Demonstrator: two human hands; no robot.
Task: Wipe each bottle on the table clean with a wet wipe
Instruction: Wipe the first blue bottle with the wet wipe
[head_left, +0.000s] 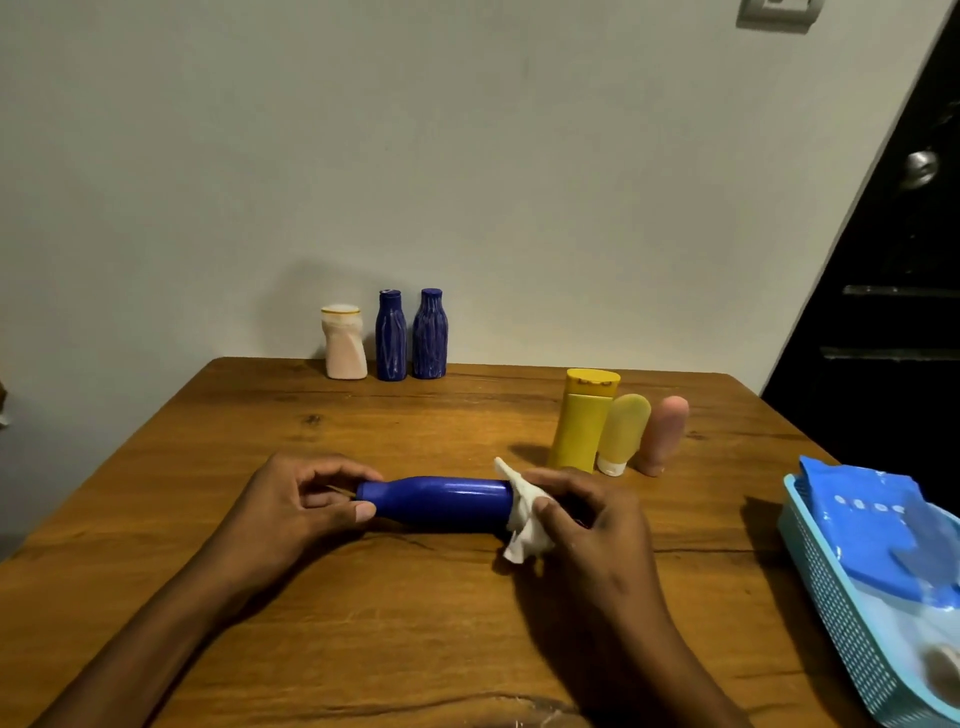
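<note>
Held bottle (441, 500) lies sideways mid-tabletop (363, 597). Behind it, by the wall: three upright bottles (390, 335). Behind-right of it: three tubes (621, 431). Far right of it: basket (831, 597) holding wipes pack (872, 525).

Home room, wooden table (363, 623) against plain wall (467, 156), dark door (893, 312) (knobbed)

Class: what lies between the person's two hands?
In the head view, a blue bottle lies sideways between left hand and right hand, which holds a white wipe.
</note>
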